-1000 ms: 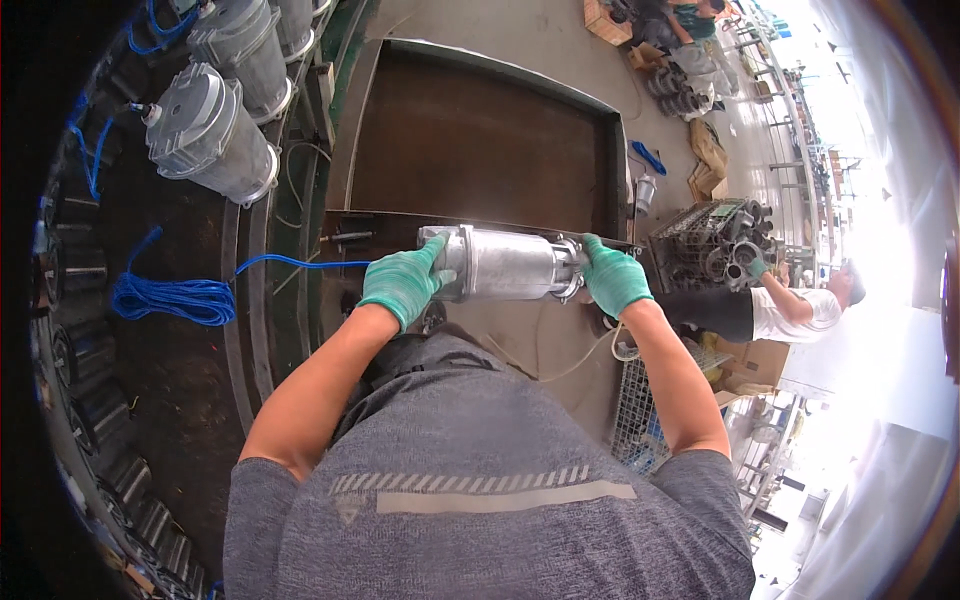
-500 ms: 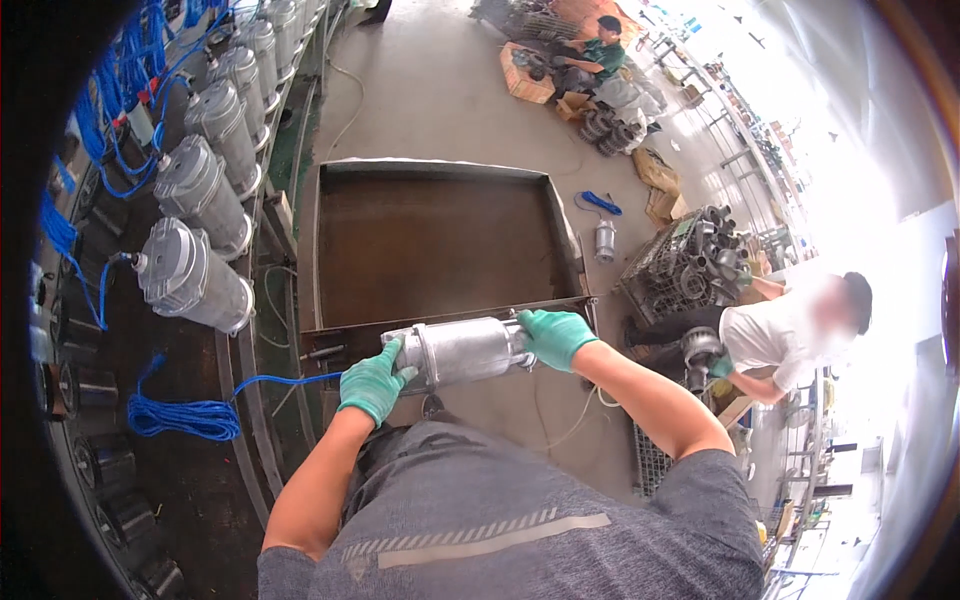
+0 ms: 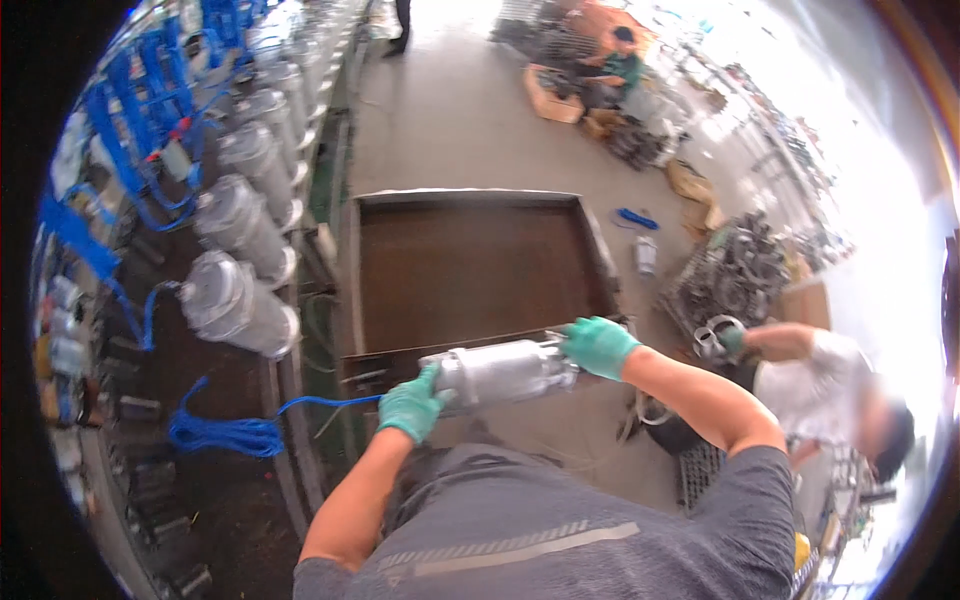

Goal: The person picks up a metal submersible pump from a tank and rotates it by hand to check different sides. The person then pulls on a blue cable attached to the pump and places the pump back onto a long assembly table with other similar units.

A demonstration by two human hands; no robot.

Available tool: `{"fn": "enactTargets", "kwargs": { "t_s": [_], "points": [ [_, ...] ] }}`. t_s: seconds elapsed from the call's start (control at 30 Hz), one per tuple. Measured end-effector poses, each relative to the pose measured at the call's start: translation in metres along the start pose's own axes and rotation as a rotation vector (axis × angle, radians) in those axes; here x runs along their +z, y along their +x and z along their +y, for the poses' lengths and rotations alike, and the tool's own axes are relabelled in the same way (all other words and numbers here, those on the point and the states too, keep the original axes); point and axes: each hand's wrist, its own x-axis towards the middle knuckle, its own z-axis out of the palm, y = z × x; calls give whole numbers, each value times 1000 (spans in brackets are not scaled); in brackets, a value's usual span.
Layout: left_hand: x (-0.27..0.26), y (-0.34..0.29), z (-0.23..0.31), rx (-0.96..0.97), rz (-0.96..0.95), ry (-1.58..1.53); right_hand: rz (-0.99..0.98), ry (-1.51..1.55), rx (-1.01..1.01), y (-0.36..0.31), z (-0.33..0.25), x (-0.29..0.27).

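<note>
You have the silver pump motor [image 3: 505, 372] lifted, carried level just at the near edge of the brown tray [image 3: 470, 265]; left hand [image 3: 412, 403] and right hand [image 3: 598, 345] each clamp 1 end. It isn't set down yet.

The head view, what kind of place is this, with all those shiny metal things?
Probably a factory or workshop. Gloved hands, left and right, hold a metal cylinder. More cylinders line a rack, a metal tray sits ahead, and parts are piled on the concrete floor.
</note>
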Motion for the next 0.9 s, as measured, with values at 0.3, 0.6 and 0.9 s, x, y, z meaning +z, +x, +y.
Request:
{"fn": "enactTargets", "kwargs": {
  "t_s": [0.3, 0.6, 0.9],
  "points": [
    [9, -1, -3, 83, 2, -82, -148, 656, 672, 5, -30, 10],
    [7, 2, -4, 48, -63, -58, 134, -60, -50, -3, -9, 55],
    [0, -3, -4, 42, -21, -107, 147, 97, 30, -7, 10, 66]
  ]
}}
